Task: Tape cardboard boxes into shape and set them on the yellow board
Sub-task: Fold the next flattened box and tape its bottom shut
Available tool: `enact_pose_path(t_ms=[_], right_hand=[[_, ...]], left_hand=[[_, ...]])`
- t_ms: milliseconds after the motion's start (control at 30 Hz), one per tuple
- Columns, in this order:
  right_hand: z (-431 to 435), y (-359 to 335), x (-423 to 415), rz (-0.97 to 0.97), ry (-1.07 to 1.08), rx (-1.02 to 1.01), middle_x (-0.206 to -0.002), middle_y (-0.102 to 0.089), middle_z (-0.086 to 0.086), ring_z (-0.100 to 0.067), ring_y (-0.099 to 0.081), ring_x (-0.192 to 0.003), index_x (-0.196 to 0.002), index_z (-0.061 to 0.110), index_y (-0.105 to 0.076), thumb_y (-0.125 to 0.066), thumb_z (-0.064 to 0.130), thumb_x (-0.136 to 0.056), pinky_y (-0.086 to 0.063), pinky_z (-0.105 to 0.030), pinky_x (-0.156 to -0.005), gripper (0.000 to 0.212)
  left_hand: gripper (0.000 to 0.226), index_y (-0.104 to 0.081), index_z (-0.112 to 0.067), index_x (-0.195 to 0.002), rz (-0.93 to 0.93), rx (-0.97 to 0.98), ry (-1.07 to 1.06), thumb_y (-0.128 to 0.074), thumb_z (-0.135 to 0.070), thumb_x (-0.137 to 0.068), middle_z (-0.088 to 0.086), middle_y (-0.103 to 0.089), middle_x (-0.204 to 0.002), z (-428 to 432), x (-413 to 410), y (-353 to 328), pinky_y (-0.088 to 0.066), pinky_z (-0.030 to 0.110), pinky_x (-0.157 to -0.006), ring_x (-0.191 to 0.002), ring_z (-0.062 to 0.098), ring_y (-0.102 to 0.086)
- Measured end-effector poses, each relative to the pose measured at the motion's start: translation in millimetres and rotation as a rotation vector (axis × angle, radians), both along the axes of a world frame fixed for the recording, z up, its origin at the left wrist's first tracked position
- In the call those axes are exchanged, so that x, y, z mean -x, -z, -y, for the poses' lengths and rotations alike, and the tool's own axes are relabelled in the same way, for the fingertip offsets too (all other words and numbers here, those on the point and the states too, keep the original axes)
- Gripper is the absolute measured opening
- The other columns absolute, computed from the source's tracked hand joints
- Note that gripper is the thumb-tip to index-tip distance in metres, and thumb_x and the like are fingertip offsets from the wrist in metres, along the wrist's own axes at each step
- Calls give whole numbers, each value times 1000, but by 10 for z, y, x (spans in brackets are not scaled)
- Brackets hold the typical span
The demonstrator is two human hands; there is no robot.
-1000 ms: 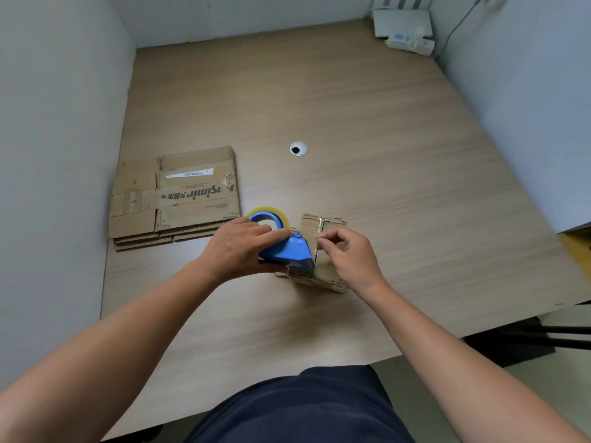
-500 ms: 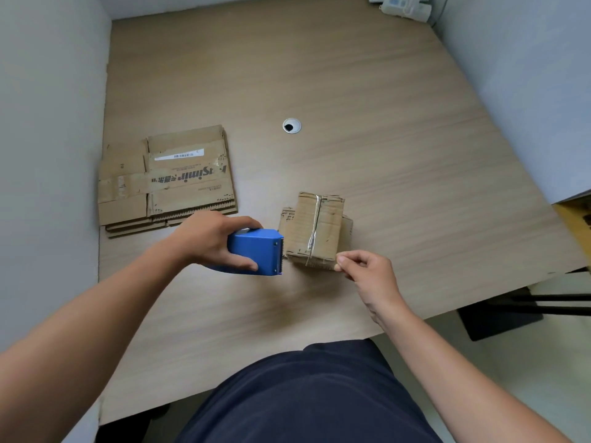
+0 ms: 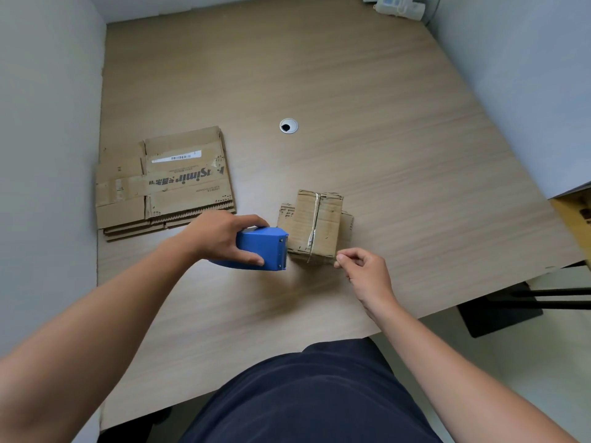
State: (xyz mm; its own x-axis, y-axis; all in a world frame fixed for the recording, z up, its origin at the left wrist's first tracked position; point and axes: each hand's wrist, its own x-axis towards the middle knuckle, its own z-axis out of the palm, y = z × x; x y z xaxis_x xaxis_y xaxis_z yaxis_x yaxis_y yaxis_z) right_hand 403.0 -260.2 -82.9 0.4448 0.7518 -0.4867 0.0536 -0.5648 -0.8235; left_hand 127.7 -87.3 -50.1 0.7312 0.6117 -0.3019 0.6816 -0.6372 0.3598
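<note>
A small folded cardboard box [image 3: 315, 225] stands on the wooden table [image 3: 399, 139], with a crumpled strip of clear tape running down its middle seam. My left hand [image 3: 224, 238] grips a blue tape dispenser [image 3: 263, 252] just left of the box, its toothed edge facing the box. My right hand [image 3: 364, 271] is at the box's near right corner, thumb and forefinger pinched together, possibly on a tape end that I cannot make out. A yellow board's corner [image 3: 572, 215] shows at the far right edge.
A stack of flattened cardboard boxes [image 3: 163, 183] lies at the left by the grey wall. A round cable hole [image 3: 288, 126] sits mid-table. A white power strip [image 3: 399, 6] is at the far right corner. A black chair base [image 3: 511, 305] stands beyond the table's near right edge.
My left hand has pulled the dispenser off the box top down to its left side. My right hand has slid from the box top to its near right corner.
</note>
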Motion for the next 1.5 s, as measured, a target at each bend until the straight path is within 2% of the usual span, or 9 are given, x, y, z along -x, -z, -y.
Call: enact_pose_path(t_ms=[133,267,467,567,667,767,833,1300,1500], right_hand=[[-70,67,-32,65,-92,59,-80,-76,3,-9,-64,-76,-91,21,-74,-66,20,-95,-51,-32,-70,8],[-174,64,-89,220,-263,111,-82,-74,5,-15,-68,-81,-124,13,-61,-65,30,-97,-56,-39,-82,32],[-280,42,-203,523,-441,203,-132,-50,-8,-29,-59,-115,-135,13,-50,-58,31,-99,-49,-39,-97,41],[-282,-37,-211,653,-352,-172,-130,-54,-10,-28,-55,-120,-129,6,-55,-54,20,-100,-46,-39,-102,33],[-398,-40,-70,893,-634,-542,-143,-53,-13,-29,-43,-138,-137,3,-55,-54,30,-97,-32,-44,-119,48],[-599,178,22,1098,-929,-548,-158,-41,-11,-29,-27,-150,-150,6,-45,-44,44,-101,-13,-42,-126,62],[-684,314,-7,1179,-999,-472,-160,-39,-11,-29,-27,-151,-153,8,-41,-38,46,-102,-7,-41,-126,63],[-899,558,-182,1502,-1053,-630,-143,-57,-17,-40,-55,-129,-145,32,-54,-47,54,-102,-43,-56,-104,49],[-935,402,104,1462,-1032,-356,-143,-49,-19,-44,-47,-130,-154,23,-34,-55,54,-88,-38,-69,-105,77]], left_hand=[[92,-48,-52,-135,-76,8,5,-39,-101,-57,-16,-64,-81,-30,-49,36,-39,26,-64,-72,11,-60],[92,-47,-51,-136,-107,31,6,-39,-98,-58,-17,-61,-79,-64,-78,47,-46,27,-67,-71,8,-57],[81,-48,-52,-136,-126,25,19,-52,-92,-66,-19,-59,-80,-117,-119,76,-41,27,-65,-74,9,-57],[86,-48,-50,-137,-106,36,5,-47,-95,-63,-19,-59,-81,-146,-108,57,-44,28,-68,-75,9,-58],[79,-49,-48,-137,-101,43,7,-58,-88,-70,-19,-59,-82,-152,-115,29,-43,28,-68,-76,10,-57],[74,-50,-46,-137,-84,32,9,-62,-84,-74,-19,-57,-80,-147,-107,24,-37,27,-64,-74,10,-56],[74,-50,-47,-136,-76,29,-1,-62,-84,-73,-17,-60,-82,-147,-91,28,-37,27,-64,-75,11,-57],[85,-49,-51,-133,-27,126,-112,-48,-95,-60,-15,-69,-95,-142,-16,-5,-53,33,-75,-82,9,-63],[90,-48,-50,-136,-37,114,-109,-45,-97,-59,-14,-69,-96,-133,-6,27,-52,31,-75,-84,11,-63]])
